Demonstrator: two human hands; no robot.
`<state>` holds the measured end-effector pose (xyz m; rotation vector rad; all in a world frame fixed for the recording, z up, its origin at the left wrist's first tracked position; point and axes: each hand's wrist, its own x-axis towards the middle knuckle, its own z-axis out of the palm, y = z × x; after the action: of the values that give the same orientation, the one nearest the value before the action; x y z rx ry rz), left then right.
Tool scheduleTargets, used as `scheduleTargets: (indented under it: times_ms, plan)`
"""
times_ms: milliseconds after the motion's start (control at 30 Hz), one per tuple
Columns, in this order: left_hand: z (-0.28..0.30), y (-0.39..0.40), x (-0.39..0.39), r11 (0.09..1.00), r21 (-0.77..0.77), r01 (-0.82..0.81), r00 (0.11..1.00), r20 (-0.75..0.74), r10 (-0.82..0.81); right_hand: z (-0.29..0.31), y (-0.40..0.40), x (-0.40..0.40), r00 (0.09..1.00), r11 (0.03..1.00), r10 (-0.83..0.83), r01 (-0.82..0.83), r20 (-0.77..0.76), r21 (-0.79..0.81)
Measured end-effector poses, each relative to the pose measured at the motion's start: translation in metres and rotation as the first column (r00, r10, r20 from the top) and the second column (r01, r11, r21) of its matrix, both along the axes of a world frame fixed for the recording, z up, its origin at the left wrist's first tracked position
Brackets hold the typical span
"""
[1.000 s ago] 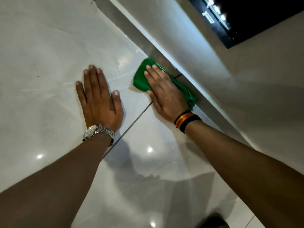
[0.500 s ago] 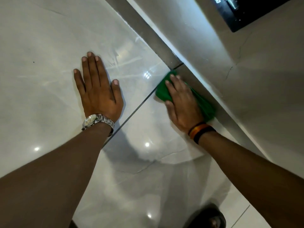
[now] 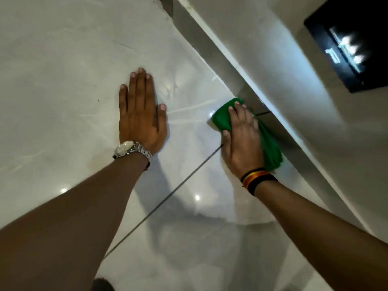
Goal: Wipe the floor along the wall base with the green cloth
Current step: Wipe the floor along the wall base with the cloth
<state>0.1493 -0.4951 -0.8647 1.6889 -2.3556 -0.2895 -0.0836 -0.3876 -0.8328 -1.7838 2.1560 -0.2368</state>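
The green cloth (image 3: 271, 152) lies bunched on the glossy white floor tile (image 3: 63, 80), right against the grey skirting (image 3: 220, 59) at the wall base. My right hand (image 3: 243, 143) presses flat on top of it, with the thumb hooked round its near edge and the fingertips near the cloth's far end. Part of the cloth is hidden under the palm. My left hand (image 3: 140, 118), wearing a metal watch, rests flat on the tile to the left, holding nothing.
A dark grout line (image 3: 178, 185) runs diagonally between my two arms towards the skirting. The pale wall (image 3: 273, 49) rises on the right and carries a black glossy panel (image 3: 357, 45). A dark shape (image 3: 102, 284) shows at the bottom edge.
My right hand slid the cloth towards me along the wall base, then back away a little, so it spans the skirting joint again. My left hand stayed planted on the tile.
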Motion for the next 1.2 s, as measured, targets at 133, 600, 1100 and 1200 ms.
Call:
scheduleTargets:
  times_ms: [133, 600, 1100, 1200]
  plan:
    - [0.001, -0.003, 0.0, 1.0, 0.006, 0.012, 1.0, 0.005, -0.012, -0.002, -0.071, 0.038, 1.0, 0.998, -0.004, 0.004, -0.001, -0.057]
    - [0.003, -0.004, -0.001, 0.999, 0.035, 0.022, 1.0, 0.021, -0.023, 0.002, -0.11, 0.061, 0.991, 0.992, 0.123, -0.122, 0.045, -0.025]
    - [0.005, -0.005, -0.001, 0.998, 0.059, 0.027, 1.0, -0.01, -0.026, 0.002, -0.079, 0.052, 0.999, 0.999, -0.042, 0.042, -0.027, -0.014]
    - [0.004, -0.004, -0.001, 0.998, 0.055, 0.023, 1.0, -0.001, -0.023, 0.002, -0.114, 0.064, 1.0, 0.999, 0.02, -0.02, 0.014, -0.036]
